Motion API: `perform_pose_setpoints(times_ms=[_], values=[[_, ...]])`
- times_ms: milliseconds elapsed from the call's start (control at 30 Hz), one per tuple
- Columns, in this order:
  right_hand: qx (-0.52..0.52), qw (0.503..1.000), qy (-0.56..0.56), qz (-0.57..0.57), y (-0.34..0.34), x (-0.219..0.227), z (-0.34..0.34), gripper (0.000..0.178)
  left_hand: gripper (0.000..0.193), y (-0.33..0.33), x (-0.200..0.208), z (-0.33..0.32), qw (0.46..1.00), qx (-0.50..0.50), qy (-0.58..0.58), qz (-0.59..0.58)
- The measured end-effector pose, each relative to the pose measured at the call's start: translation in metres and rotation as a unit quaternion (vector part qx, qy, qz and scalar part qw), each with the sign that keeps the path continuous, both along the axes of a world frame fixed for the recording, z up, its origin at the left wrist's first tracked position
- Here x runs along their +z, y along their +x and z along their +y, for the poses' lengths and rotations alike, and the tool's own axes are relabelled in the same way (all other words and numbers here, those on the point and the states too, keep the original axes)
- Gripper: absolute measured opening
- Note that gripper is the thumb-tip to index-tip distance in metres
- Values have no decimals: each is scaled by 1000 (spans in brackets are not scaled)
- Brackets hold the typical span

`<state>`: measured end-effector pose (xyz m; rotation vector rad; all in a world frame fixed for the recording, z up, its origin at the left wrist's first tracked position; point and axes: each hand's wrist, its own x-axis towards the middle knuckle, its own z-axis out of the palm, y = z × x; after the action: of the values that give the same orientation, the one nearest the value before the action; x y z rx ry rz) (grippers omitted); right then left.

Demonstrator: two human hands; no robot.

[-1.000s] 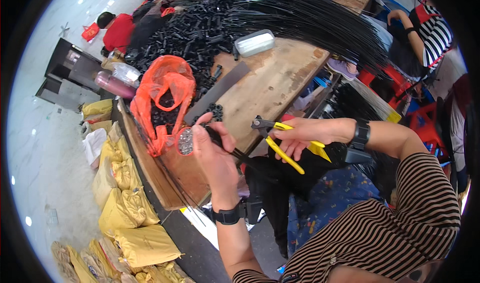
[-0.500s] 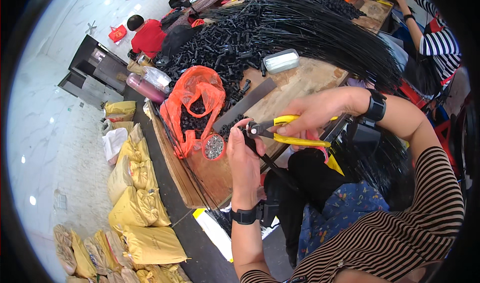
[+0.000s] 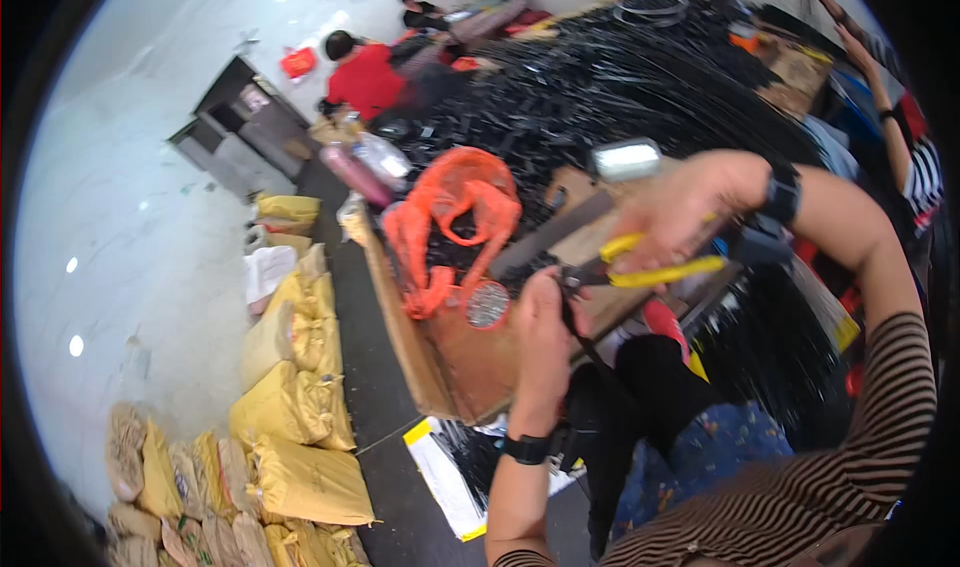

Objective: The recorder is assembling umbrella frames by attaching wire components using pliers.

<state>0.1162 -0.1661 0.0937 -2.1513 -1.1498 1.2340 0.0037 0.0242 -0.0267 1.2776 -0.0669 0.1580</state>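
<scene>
My right hand (image 3: 680,212) is wrapped round a pair of pliers with yellow handles (image 3: 668,271). Their dark jaws point left and meet the fingertips of my left hand (image 3: 543,332). Pinched in that left hand is a thin black strip (image 3: 590,350), which slants down to the right over my dark trousers. Blur and my fingers hide where exactly the jaws touch the strip. Just left of my left hand stands a small round red tub (image 3: 488,305) of shiny metal bits. Behind it an orange-red plastic bag (image 3: 415,232) lies open with black parts inside.
A wooden table (image 3: 470,367) carries a heap of black parts, long black rods (image 3: 700,87) and a clear plastic box (image 3: 627,159). Yellow sacks (image 3: 300,477) line the floor on the left. A person in red (image 3: 365,79) sits beyond; another's arm (image 3: 880,82) shows at far right.
The whole view has shifted and blurred, so the table and sacks appear further right. Both hands keep the same hold on the pliers and the black strip.
</scene>
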Motion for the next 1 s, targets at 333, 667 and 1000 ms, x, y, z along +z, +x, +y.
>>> perform_pose_setpoints(times_ms=[333, 667, 1000], values=[[61, 988, -111, 92, 36, 22, 12, 44, 35, 0, 19, 1, 994, -96, -60, 10], [-85, 986, 61, 126, -17, -23, -12, 47, 39, -3, 4, 3, 994, -68, -81, -1], [-61, 996, 61, 1, -13, -19, -12, 37, 38, 2, 6, -3, 998, -41, -42, -7]])
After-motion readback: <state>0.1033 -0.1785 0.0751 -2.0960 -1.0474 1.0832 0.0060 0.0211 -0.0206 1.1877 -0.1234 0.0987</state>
